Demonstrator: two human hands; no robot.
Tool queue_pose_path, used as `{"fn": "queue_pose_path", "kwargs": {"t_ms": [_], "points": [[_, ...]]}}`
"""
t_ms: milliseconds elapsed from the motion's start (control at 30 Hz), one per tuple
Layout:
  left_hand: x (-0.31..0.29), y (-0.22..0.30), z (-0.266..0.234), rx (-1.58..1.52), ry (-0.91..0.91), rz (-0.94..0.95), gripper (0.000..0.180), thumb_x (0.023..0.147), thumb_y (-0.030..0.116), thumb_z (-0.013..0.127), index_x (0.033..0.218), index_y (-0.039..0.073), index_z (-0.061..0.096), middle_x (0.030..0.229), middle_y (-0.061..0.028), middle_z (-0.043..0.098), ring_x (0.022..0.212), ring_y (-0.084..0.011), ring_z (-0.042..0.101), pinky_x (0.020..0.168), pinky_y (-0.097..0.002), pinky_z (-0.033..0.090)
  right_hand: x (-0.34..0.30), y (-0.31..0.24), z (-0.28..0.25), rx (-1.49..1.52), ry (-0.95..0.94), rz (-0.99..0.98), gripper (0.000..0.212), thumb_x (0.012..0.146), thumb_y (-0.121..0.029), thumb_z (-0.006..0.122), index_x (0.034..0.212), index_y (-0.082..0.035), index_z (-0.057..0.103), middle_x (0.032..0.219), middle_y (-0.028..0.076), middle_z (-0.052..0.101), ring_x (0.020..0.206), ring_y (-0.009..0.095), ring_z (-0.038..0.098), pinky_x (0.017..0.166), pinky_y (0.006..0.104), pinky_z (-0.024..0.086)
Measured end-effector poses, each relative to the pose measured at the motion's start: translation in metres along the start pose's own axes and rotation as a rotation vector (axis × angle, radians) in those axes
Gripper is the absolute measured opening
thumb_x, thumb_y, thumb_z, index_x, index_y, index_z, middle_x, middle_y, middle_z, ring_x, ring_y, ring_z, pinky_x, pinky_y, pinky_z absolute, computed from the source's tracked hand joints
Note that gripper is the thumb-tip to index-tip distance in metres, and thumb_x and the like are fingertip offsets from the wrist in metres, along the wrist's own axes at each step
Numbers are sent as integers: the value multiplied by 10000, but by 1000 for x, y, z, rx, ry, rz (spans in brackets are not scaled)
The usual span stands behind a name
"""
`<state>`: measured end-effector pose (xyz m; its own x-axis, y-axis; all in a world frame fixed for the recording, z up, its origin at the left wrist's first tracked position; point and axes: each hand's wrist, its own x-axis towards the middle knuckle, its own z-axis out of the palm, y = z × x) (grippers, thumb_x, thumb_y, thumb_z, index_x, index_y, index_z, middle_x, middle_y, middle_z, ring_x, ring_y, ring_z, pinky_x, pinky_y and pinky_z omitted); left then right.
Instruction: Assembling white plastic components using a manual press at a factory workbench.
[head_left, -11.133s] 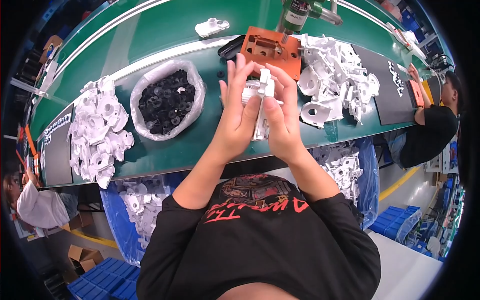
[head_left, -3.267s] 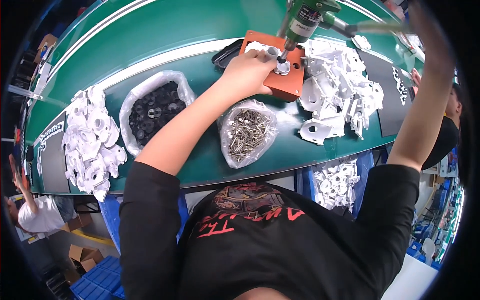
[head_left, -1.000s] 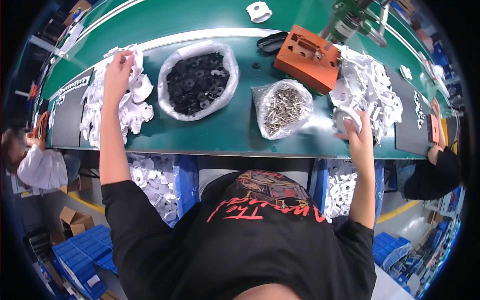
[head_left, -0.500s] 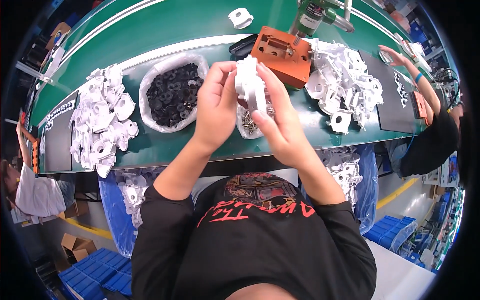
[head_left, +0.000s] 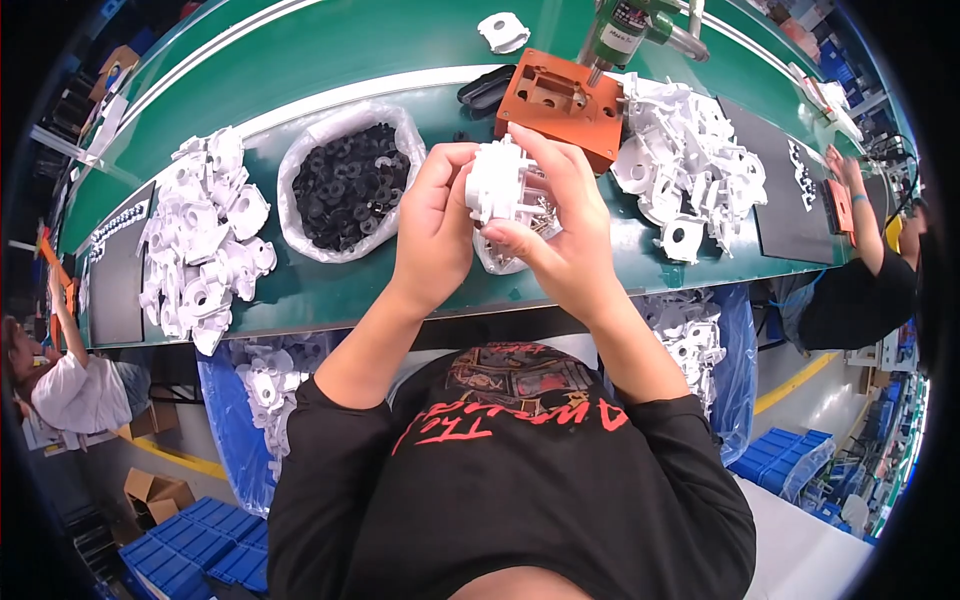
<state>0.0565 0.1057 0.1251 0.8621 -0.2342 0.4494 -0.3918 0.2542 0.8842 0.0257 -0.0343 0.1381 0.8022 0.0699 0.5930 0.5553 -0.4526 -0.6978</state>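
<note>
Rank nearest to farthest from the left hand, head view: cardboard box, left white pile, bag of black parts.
1. Bag of black parts, just left of the left hand
2. Left white pile, farther left
3. Cardboard box, far lower left

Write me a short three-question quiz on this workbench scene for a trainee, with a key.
1. True or false: the left hand and the right hand both hold the same white part.
2. Multiple choice: what mostly fills the plastic bag to the left of the hands?
A) metal screws
B) black round pieces
C) folded cloths
3. Fill in the blank: the green tool points down over a block coloured ____.

Key:
1. True
2. B
3. orange
</note>
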Motion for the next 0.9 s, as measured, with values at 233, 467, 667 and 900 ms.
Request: {"fn": "queue_pose_path", "kwargs": {"t_ms": [233,467,667,900], "points": [[-1,2,6,-145,-24,-70,269,983,245,428,1137,24,436,961,-43,562,822,-74,536,724,-227,443,-5,3,4,251,2,184,756,693,-381,763,1275,-48,414,1049,136,487,943,262,526,834,364,431],[-2,4,7,-442,-102,-95,377,922,182,535,1196,5,347,1007,-118,576,874,-152,538,834,-293,429,6,3,0,866,136,343,682,916,-472,453,1367,-32,191,1155,121,448,1030,199,504,860,329,449],[-3,3,22,328,-17,101,259,832,144,654,990,-16,524,896,-127,622,797,-191,616,724,-301,480,4,10,3,723,168,232,758,935,-474,407,1414,-22,30,1295,178,362,1136,239,461,941,356,402],[60,-4,2,672,-98,288,142,841,121,613,930,23,562,816,-137,643,728,-273,650,632,-339,493,-20,33,-19,-136,170,128,746,803,-278,644,1380,-15,250,1291,159,411,1209,271,392,1007,386,281]]}}
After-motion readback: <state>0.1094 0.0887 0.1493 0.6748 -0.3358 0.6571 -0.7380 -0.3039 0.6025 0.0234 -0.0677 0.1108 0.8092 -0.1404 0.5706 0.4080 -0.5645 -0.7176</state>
